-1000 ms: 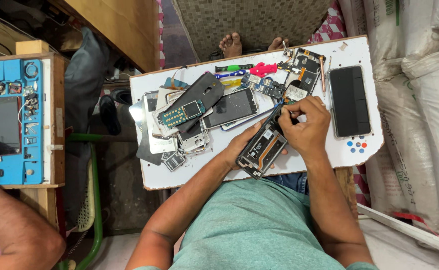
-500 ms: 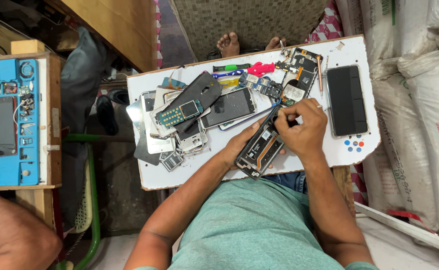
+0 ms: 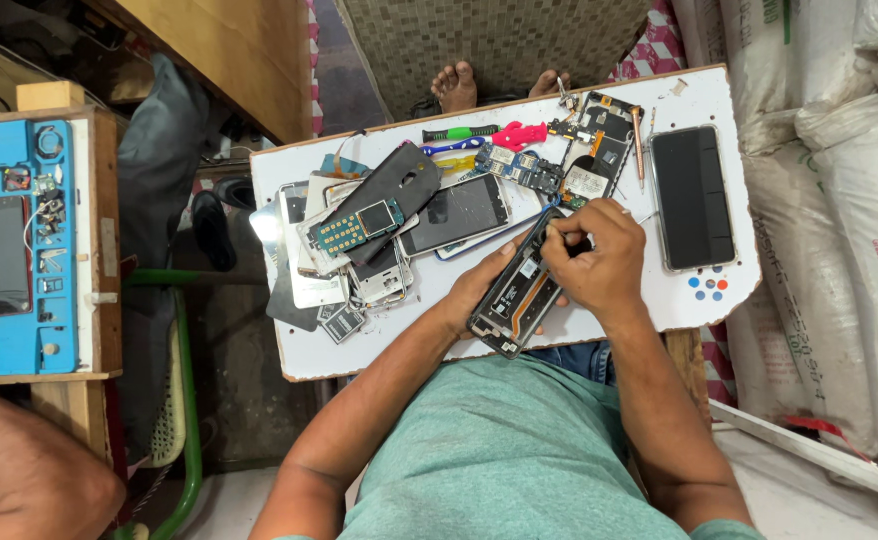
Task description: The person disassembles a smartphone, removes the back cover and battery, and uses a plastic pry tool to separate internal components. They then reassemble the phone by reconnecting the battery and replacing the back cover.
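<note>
White sacks (image 3: 839, 200) R of board (image 3: 299, 350), hands on opened phone (image 3: 521, 290)

My single head camera looks steeply down from above my chest at the white board (image 3: 659, 310), held close; its far edge meets the tiled floor (image 3: 499, 40), sacks (image 3: 839, 200) right.

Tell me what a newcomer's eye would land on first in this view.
First, the two hands at the white board's near edge: the left hand steadies an opened black phone frame while the right hand works at its top end. Next, the heap of grey phone parts and covers to their left, and the blue repair mat at far left.
</note>
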